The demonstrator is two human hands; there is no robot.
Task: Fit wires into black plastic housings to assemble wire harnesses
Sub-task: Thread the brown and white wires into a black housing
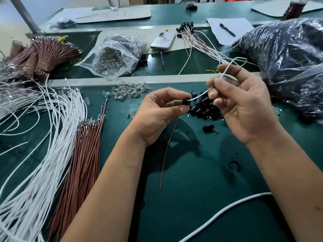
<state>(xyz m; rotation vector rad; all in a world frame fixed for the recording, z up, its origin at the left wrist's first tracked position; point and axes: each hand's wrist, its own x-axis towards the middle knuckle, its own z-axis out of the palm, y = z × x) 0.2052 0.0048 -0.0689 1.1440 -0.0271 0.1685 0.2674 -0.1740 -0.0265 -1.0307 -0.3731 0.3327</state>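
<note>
My left hand (157, 112) pinches a small black plastic housing (186, 102) above the green mat. A brown wire (167, 151) hangs down from that housing to the mat. My right hand (244, 102) pinches a white wire (201, 95) whose end meets the housing; the rest of it loops up behind my fingers. A pile of loose black housings (206, 109) lies just behind my hands. White wires (52, 137) and brown wires (83, 154) with metal terminals lie fanned out at the left.
Small clear bulbs (129, 89) are scattered behind the hands, with a clear bag of them (115, 56) further back. Finished harnesses (197, 39) lie beside a phone (163, 40) and a pen (162, 59). A big bag of black parts (288, 55) fills the right. A white cable (227, 212) crosses the front.
</note>
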